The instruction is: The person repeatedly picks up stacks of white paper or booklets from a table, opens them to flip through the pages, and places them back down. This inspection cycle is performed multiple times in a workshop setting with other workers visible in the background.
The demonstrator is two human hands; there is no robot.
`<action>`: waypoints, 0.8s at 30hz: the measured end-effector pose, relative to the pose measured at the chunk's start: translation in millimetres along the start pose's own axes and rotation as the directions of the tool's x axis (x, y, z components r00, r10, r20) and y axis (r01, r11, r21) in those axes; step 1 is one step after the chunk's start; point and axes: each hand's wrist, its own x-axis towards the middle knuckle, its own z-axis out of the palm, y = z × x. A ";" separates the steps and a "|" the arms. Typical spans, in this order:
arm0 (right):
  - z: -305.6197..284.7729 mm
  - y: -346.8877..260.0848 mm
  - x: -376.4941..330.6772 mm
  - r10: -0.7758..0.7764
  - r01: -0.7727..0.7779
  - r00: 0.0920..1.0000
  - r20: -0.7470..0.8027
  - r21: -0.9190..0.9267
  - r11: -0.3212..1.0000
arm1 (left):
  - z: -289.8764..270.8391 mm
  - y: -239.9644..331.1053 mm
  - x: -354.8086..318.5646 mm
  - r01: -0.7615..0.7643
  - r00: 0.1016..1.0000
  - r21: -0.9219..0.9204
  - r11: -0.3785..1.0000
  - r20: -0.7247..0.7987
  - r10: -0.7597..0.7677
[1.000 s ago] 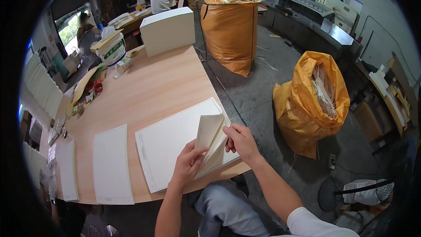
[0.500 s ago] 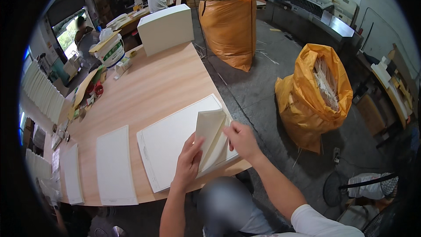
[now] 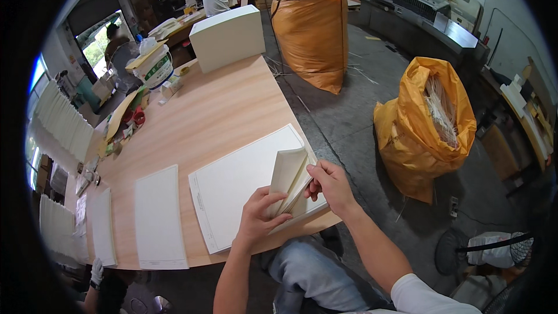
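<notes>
A stack of large white paper sheets (image 3: 229, 189) lies at the near right corner of the table. Its right-hand edge is lifted and curled back into a tall, narrow fold of paper sheets (image 3: 286, 170). On the left side of this fold, my left hand (image 3: 260, 214) grips it low down, thumb and fingers curved round the paper. My right hand (image 3: 330, 185) pinches the lifted edge from the right with its fingers bent in. How many sheets are lifted I cannot tell.
Two narrower white stacks (image 3: 161, 218) (image 3: 103, 227) lie further left on the wooden table (image 3: 226, 110). A white block-like stack (image 3: 229, 38) and a bucket (image 3: 156, 68) stand at the back. Orange sacks of paper strips (image 3: 427, 131) (image 3: 314, 38) stand right. A co-worker's gloved hand (image 3: 97, 271) touches the left edge.
The lifted sheets are bent into a narrower fold, and my left fingers have shifted round its lower part. A co-worker's gloved hand has appeared at the lower left. The whole view has shifted slightly.
</notes>
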 end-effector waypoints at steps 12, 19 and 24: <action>-28.8 65.4 -35.8 -0.315 0.581 0.775 0.547 -0.814 0.016 | 3.5 -3.6 -2.9 -0.007 1.000 0.101 0.995 -0.021 0.010; -37.0 76.8 -36.4 -0.083 0.484 0.872 0.483 -0.824 0.295 | 0.9 21.2 -22.6 -0.315 0.949 0.754 0.576 0.268 0.168; -30.6 76.9 -38.7 -0.156 0.549 0.836 0.526 -0.802 0.236 | -47.0 -3.5 -116.8 0.243 0.953 0.821 0.516 -0.303 0.033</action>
